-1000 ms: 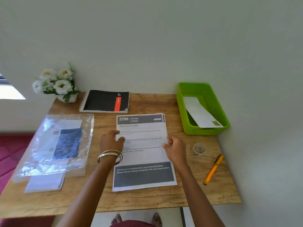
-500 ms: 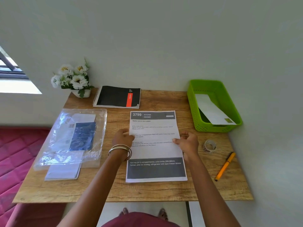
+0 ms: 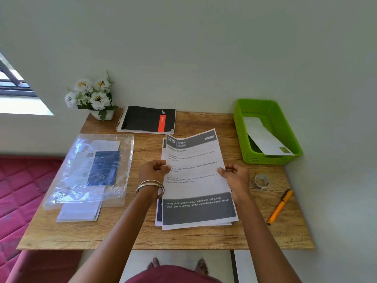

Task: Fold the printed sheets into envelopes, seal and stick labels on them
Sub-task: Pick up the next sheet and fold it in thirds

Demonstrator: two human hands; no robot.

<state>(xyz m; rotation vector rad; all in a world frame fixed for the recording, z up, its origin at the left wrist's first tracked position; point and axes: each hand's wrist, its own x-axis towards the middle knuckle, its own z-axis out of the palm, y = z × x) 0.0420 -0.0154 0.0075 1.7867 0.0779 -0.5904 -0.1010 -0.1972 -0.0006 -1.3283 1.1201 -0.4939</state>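
At table centre: top printed sheet (image 3: pixel 195 176) is lifted off the stack of sheets (image 3: pixel 159 217), its far end bowed upward and turned slightly askew.
Left hand (image 3: pixel 154 171): fingers closed on the sheet's left edge, bangles (image 3: pixel 151 186) on the wrist.
Right hand (image 3: pixel 234 176): fingers pinched on the sheet's right edge.
Envelopes (image 3: pixel 80 211): small pile on the table's left side, partly under a clear plastic bag (image 3: pixel 89 170).
Green basket (image 3: pixel 285 127): at the far right, one white envelope (image 3: pixel 265 137) leaning inside.
Tape roll (image 3: pixel 261 181): just right of the right hand.
Orange pen (image 3: pixel 280 207): near the tape, toward the front edge.
Notebook (image 3: pixel 146 119): against the wall, flowers (image 3: pixel 91 94) beside it.
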